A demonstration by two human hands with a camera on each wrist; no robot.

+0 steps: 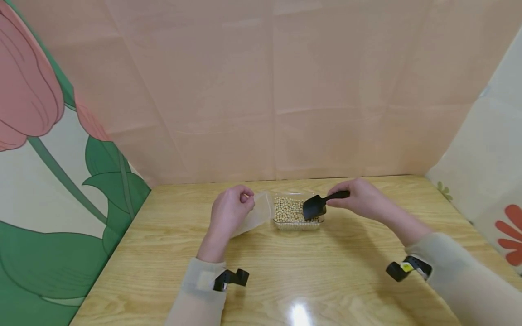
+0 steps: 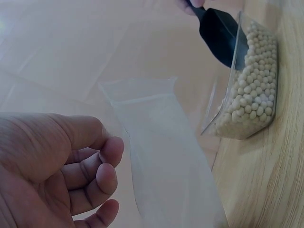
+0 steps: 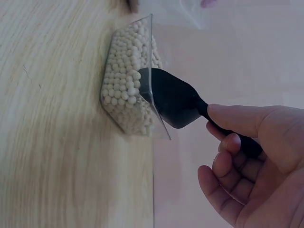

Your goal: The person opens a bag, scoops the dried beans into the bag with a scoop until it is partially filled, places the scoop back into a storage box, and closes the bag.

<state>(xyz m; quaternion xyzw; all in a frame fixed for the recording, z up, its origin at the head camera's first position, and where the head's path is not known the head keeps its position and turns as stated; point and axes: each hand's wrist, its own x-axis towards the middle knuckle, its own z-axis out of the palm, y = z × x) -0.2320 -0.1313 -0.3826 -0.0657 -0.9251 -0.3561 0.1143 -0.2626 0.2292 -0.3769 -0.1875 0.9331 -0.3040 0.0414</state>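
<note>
My right hand (image 1: 359, 197) grips the handle of a small black scoop (image 1: 314, 207). The blade of the scoop dips into a clear plastic box (image 1: 297, 226) of pale round beads (image 1: 288, 209), shown also in the right wrist view, where the scoop (image 3: 173, 97) crosses the box's rim. Left of the box, my left hand (image 1: 230, 209) pinches the edge of a translucent plastic bag (image 1: 258, 213) between thumb and forefinger. The bag (image 2: 164, 152) hangs flat and looks empty in the left wrist view, its mouth turned toward the box. The exact pinch point is partly hidden by the fingers.
The box stands on a wood-grain table (image 1: 285, 271) near its back edge. Behind it rises a pinkish cloth backdrop (image 1: 269, 99). A flower-printed panel (image 1: 49, 181) borders the left side, and a white panel (image 1: 489, 158) borders the right.
</note>
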